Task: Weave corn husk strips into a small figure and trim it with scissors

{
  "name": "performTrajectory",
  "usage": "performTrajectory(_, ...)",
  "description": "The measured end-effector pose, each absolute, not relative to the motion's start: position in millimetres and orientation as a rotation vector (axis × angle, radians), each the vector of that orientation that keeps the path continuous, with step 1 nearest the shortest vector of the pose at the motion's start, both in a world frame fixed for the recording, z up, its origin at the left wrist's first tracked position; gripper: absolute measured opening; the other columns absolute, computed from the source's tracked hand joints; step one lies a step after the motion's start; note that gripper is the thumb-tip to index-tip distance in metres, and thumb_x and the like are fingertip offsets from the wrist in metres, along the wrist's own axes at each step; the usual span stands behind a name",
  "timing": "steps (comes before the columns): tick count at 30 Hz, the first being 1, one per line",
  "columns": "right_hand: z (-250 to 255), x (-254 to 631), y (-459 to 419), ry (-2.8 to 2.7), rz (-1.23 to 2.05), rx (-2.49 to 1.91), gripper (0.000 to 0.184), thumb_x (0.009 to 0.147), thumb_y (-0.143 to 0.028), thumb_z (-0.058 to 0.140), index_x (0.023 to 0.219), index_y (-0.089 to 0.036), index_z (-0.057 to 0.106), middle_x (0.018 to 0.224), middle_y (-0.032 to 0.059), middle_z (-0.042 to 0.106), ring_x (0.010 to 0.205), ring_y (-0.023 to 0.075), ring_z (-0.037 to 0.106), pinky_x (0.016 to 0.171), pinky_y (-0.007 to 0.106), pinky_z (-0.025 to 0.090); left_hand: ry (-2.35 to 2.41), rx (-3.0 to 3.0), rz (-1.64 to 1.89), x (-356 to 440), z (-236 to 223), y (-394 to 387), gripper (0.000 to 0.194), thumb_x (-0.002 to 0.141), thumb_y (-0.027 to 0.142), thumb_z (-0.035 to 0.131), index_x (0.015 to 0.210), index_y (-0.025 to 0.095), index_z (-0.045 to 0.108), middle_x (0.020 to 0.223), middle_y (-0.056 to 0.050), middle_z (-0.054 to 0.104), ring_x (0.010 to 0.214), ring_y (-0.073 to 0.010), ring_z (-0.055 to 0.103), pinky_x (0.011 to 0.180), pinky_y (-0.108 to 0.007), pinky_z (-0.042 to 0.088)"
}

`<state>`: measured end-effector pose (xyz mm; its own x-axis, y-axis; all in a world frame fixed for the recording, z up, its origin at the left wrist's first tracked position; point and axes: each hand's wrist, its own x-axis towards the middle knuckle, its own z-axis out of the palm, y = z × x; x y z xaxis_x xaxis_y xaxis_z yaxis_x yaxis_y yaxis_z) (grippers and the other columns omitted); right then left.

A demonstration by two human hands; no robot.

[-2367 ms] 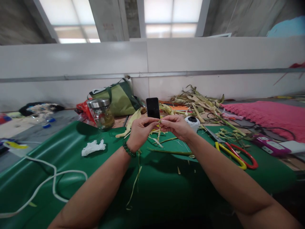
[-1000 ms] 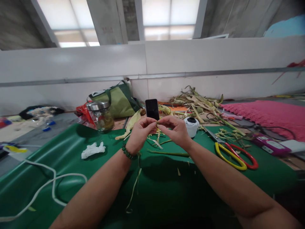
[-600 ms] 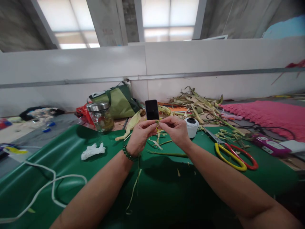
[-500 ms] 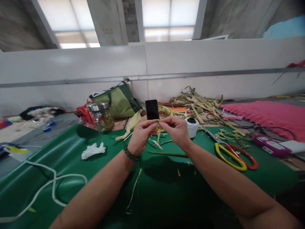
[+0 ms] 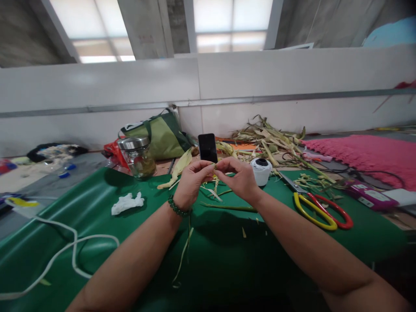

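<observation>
A small greenish piece [image 5: 215,166] sits up off the table between the fingertips of both hands, just in front of the dark phone [image 5: 207,146]; most of it is hidden, so its shape cannot be told. The left hand [image 5: 191,180] pinches it between thumb and forefinger, and the right hand [image 5: 241,178] grips it the same way from the other side, tips nearly meeting. For something so slight, a light, even pinch seems best: one hand steady, the other doing the fine work, since hard pressure could crush or split plant fibre. Forearms held low and level should help control. Below lie pale strips [image 5: 212,193] and a long green stalk [image 5: 227,207] on the green mat [image 5: 221,264]; the white spool [image 5: 261,173] stands just beside the right hand, and the scissors [image 5: 316,210] lie farther right, within easy reach.
</observation>
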<state>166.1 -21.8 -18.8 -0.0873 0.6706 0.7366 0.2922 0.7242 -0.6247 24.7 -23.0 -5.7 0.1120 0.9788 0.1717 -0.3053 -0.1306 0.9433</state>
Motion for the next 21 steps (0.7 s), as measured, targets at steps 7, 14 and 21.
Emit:
performTrajectory(7, -12.6, 174.9, -17.5, -1.747, 0.356, -0.804, 0.009, 0.074, -0.026, 0.062, 0.069, -0.021, 0.067, 0.066, -0.0003, 0.066, 0.057, 0.012, 0.057, 0.055, 0.024, 0.046, 0.788, 1.194, 1.234, 19.9, -2.9, -20.3, 0.025, 0.054, 0.025, 0.082, 0.073, 0.014, 0.071, 0.068, 0.0, 0.068, 0.058, -0.0072, 0.059, 0.06, -0.02, 0.05)
performTrajectory(14, -10.6, 173.2, -21.3, -1.755, 0.451, -0.798, 0.008, 0.071, -0.025, 0.061, 0.067, -0.019, 0.064, 0.065, 0.0003, 0.065, 0.057, 0.0113, 0.056, 0.054, 0.023, 0.045, 0.844, 1.301, 1.275, 18.0, -1.1, -20.6, 0.031, 0.05, 0.032, 0.084, 0.07, 0.013, 0.07, 0.066, -0.001, 0.067, 0.059, -0.0095, 0.06, 0.061, -0.022, 0.05)
performTrajectory(21, -12.2, 181.3, -4.4, -1.602, 0.409, -0.886, 0.009, 0.071, -0.027, 0.06, 0.065, -0.019, 0.061, 0.057, -0.0015, 0.06, 0.05, 0.0104, 0.05, 0.05, 0.024, 0.041, 1.205, 1.798, 1.212, 19.1, -25.8, 4.1, 0.034, 0.067, 0.046, 0.071, 0.053, 0.017, 0.059, 0.048, 0.002, 0.052, 0.05, -0.0119, 0.05, 0.051, -0.023, 0.038)
